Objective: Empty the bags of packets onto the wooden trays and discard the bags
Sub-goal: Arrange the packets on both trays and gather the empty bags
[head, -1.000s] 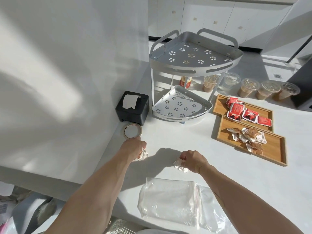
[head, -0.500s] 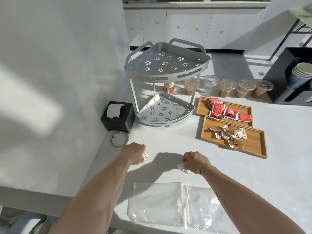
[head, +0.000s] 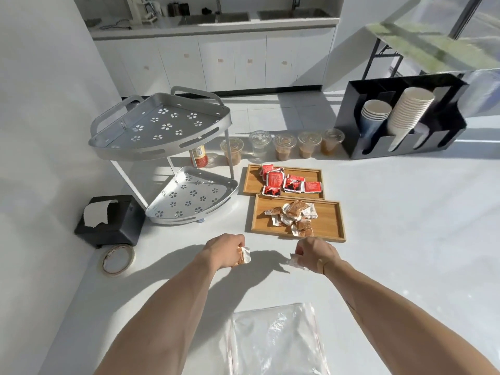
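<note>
Both arms reach forward over the white counter (head: 392, 239). The left hand (head: 224, 250) is curled closed, its grip pinching a small brown-and-silver packet (head: 243, 256) that sticks out on the thumb side. The right hand (head: 315, 254) is likewise closed, its grip on a crinkled pale packet (head: 295, 262) poking out at its nine o'clock. Both hands sit just short of the near wooden tray (head: 328, 226), which lies at twelve to one o'clock from them and carries a loose heap of brown packets (head: 293, 216).

Directly beyond it, touching or nearly so, the far wooden tray (head: 250, 182) holds red packets (head: 286, 181) in a rough cluster. At six o'clock, near the bottom edge, an empty clear plastic bag (head: 273, 339) lies flat on the counter between the forearms — whether it is one bag or two overlapping is hard to tell.

At ten o'clock stands a two-tier corner rack (head: 159, 131) of perforated grey metal, with a black tissue box (head: 113, 221) and a roll of tape (head: 117, 259) at nine o'clock from the hands. A row of lidded clear cups (head: 284, 146) lines the far edge of the counter, and at two o'clock a black cup dispenser (head: 403, 117) holds stacked paper cups.
</note>
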